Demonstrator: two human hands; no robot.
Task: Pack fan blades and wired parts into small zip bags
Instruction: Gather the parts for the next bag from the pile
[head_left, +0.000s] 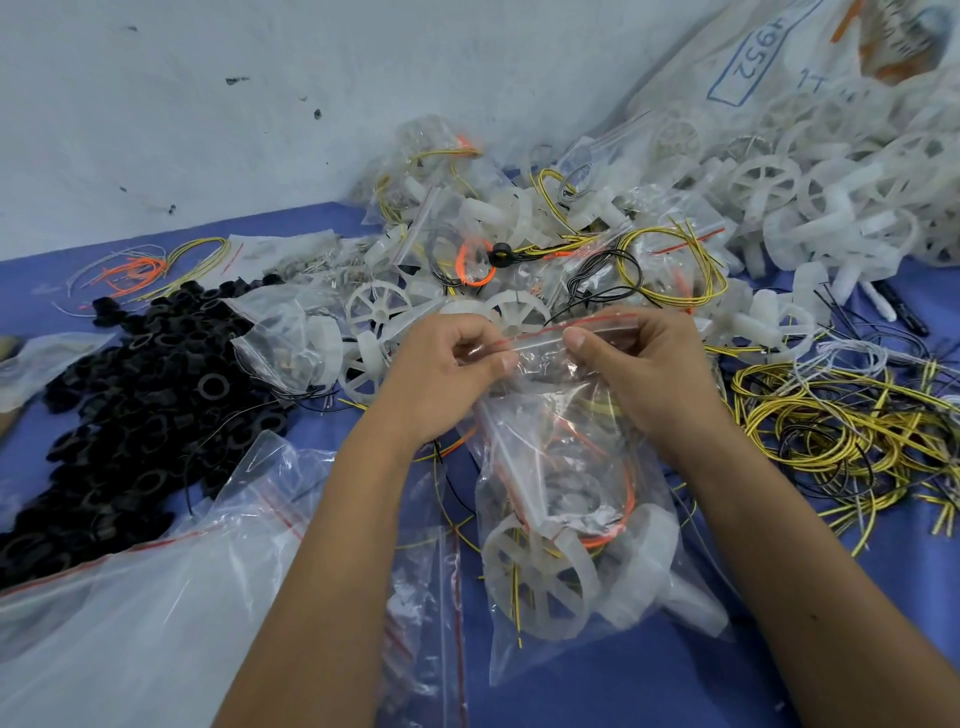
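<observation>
- The left hand (447, 364) and the right hand (631, 358) both pinch the red-striped top edge of a small zip bag (561, 467), thumbs toward the camera.
- Inside the bag lie white fan blades (540, 571), an orange wire loop (618, 519) and yellow wire.
- The bag's lower end rests on the blue counter (675, 675).
- To the left sits a heap of black rings (135, 395); an empty, larger clear bag (156, 623) lies in front of it.
- Behind the hands are filled small bags (467, 228) and loose white fan wheels (810, 197).
- A tangle of yellow and black wires (841, 431) lies at the right.
</observation>
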